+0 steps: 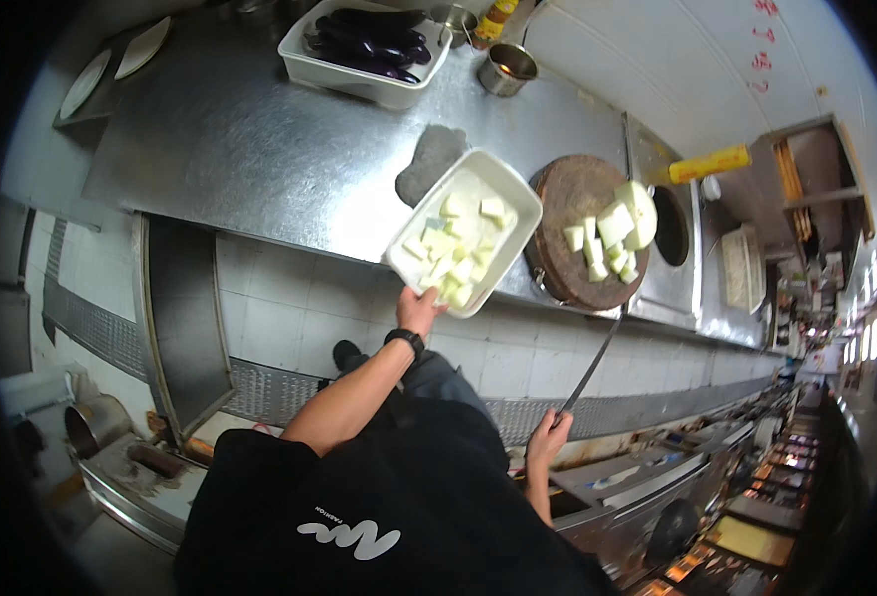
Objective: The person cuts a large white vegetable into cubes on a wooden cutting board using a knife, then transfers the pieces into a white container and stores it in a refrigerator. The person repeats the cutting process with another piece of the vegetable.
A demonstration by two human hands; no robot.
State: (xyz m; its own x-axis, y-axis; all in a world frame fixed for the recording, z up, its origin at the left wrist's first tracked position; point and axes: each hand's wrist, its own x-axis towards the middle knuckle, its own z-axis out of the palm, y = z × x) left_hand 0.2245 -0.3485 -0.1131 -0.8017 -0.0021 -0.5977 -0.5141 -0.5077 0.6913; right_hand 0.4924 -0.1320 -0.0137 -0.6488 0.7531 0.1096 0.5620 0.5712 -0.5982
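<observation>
My left hand grips the near edge of a white plastic tub, which holds chunks of pale green melon or gourd. The tub sits at the counter's front edge, beside a round wooden chopping block. On the block lie more cut chunks and a larger pale piece. My right hand is shut on the handle of a long knife, held low in front of the counter with its tip near the block's lower edge.
A white tub of eggplants stands at the back of the steel counter. Near it are a metal pot and a bottle. A grey cloth lies behind the chunk tub. Right of the block is a round opening.
</observation>
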